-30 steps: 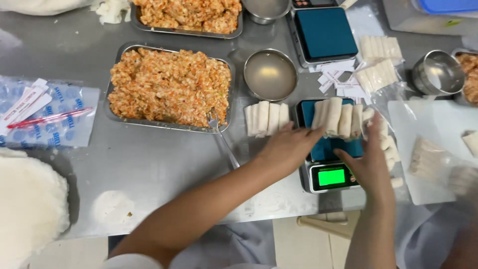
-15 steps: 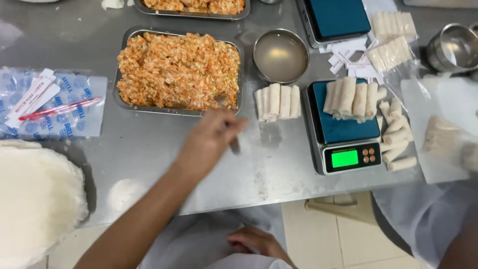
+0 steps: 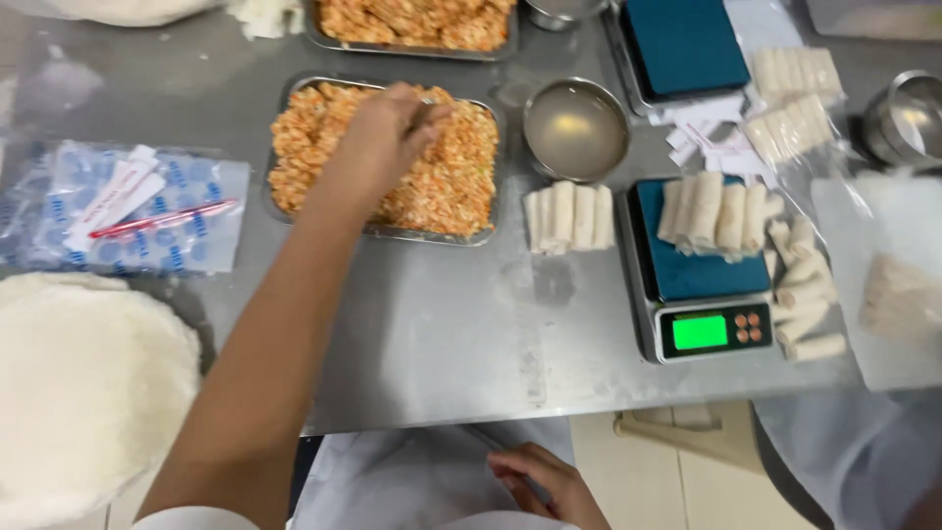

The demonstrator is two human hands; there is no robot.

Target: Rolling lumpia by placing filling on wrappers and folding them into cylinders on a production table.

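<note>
the surface (image 3: 442, 334) is brushed metal, dull grey with faint smears. the tray (image 3: 489, 236) and the round bowl (image 3: 576, 130) are shiny metal. the filling (image 3: 461, 182) looks moist and coarse. the rolls (image 3: 569, 218) have matt, pale, floury skins. the bag (image 3: 186, 221) is glossy clear plastic. the scale (image 3: 702, 285) top is smooth matt plastic.

Taking the scale's lit green rectangular screen (image 3: 700, 333) as landmark: far to its left lies a clear plastic packet (image 3: 128, 208) with blue print and a red strip; above it, clear bags of pale rolls (image 3: 793, 98) beside scattered white paper labels (image 3: 702, 137).
</note>
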